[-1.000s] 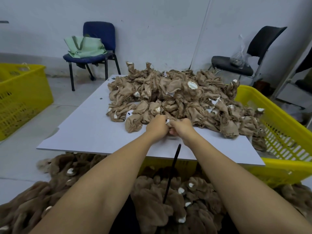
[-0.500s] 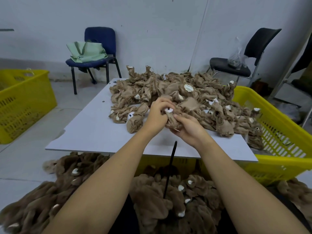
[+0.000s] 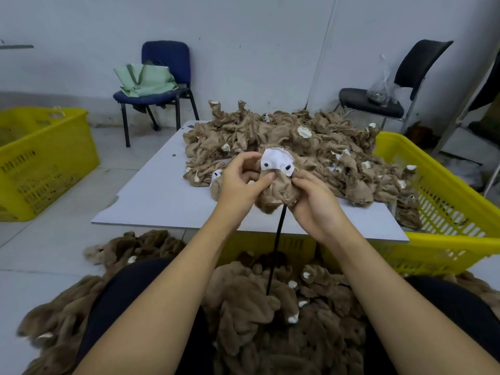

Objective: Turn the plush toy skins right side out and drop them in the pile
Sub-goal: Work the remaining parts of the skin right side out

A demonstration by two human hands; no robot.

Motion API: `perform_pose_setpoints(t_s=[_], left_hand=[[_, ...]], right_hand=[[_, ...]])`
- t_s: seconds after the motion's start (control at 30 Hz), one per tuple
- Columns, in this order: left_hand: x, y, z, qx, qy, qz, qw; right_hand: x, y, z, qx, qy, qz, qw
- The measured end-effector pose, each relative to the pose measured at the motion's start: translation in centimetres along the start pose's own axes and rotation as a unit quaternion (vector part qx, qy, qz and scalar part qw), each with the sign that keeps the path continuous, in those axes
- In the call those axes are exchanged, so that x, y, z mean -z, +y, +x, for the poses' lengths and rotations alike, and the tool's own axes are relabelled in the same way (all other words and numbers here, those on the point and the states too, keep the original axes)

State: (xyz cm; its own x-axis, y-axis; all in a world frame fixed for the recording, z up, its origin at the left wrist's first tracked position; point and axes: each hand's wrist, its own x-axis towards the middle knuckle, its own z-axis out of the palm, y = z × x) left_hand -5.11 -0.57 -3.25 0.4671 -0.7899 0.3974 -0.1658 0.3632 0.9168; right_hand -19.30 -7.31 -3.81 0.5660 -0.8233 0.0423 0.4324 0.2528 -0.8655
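Head view: left hand [image 3: 238, 182] and right hand [image 3: 315, 204] fingers pinch one inside-out skin [image 3: 278, 182] above counter [image 3: 162, 201] near edge. Two chairs, two yellow crates. No legible writing.

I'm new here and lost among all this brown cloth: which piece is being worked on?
Find the white tabletop with its heap of tan inside-out skins. At its near edge, both hands grip one tan skin above a thin black rod. Only it shows a white patch with two black dots.
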Motion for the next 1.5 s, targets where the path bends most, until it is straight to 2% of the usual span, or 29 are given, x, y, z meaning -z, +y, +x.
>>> perform_pose_setpoints(t_s=[0.17,0.3,0.43,0.57,0.63,0.73,0.8,0.87,0.93,1.03,1.13,1.23,1.27,1.33,1.37,1.43,1.5], left_hand=[[0.1,2.0,-1.8,-0.100,-0.001,0.041,0.994],[-0.1,2.0,-3.0,-0.165,-0.033,0.090,0.982],[-0.1,1.9,-3.5,-0.206,-0.052,0.129,0.969],[0.3,1.5,-3.8,-0.241,-0.065,0.177,0.952],[0.3,1.2,-4.0,-0.236,-0.043,0.197,0.950],[0.2,1.1,-3.9,-0.221,0.012,0.219,0.950],[0.2,1.4,-3.7,-0.231,0.024,0.226,0.946],[0.0,2.0,-3.3,-0.269,-0.012,0.243,0.932],[-0.3,2.5,-2.8,-0.292,-0.069,0.250,0.921],[-0.6,3.1,-2.1,-0.228,-0.124,0.200,0.945],[-0.6,2.9,-2.4,-0.167,-0.121,0.099,0.973],[-1.2,1.9,-3.1,-0.205,0.002,0.143,0.968],[-1.5,1.4,-3.2,-0.192,0.049,0.163,0.967],[-2.0,0.9,-3.2,-0.103,0.102,0.187,0.972],[-2.1,0.7,-3.1,-0.043,0.088,0.172,0.980],[-2.4,0.7,-3.0,0.053,0.016,0.051,0.997],[-2.3,0.5,-2.8,0.066,-0.014,0.009,0.998]], right_hand=[[-1.1,-0.7,-1.7,0.039,0.008,0.003,0.999],[-1.3,-0.7,-2.6,0.052,0.023,-0.009,0.998],[-1.4,-0.8,-2.9,0.040,0.045,-0.023,0.998],[-1.6,-1.1,-3.2,0.040,0.023,-0.067,0.997],[-1.5,-0.8,-3.3,0.074,0.028,-0.151,0.985],[-1.4,0.2,-3.5,0.171,0.047,-0.338,0.924],[-1.4,0.5,-3.3,0.189,0.032,-0.375,0.907],[-1.7,0.6,-3.0,0.151,0.006,-0.343,0.927],[-1.8,0.5,-2.7,0.094,-0.025,-0.236,0.967],[-1.8,-0.1,-2.5,0.056,-0.055,-0.087,0.993],[-1.7,-0.4,-1.9,-0.009,-0.046,0.037,0.998],[-1.9,-0.1,-1.5,-0.063,-0.035,0.109,0.991],[-1.9,0.0,-1.4,-0.074,-0.023,0.119,0.990],[-1.7,0.1,-1.2,-0.098,0.000,0.146,0.984],[-1.6,0.2,-1.2,-0.112,0.009,0.158,0.981],[-1.4,0.2,-1.2,-0.132,0.011,0.161,0.978],[-1.3,0.4,-1.2,-0.138,0.004,0.145,0.980]])
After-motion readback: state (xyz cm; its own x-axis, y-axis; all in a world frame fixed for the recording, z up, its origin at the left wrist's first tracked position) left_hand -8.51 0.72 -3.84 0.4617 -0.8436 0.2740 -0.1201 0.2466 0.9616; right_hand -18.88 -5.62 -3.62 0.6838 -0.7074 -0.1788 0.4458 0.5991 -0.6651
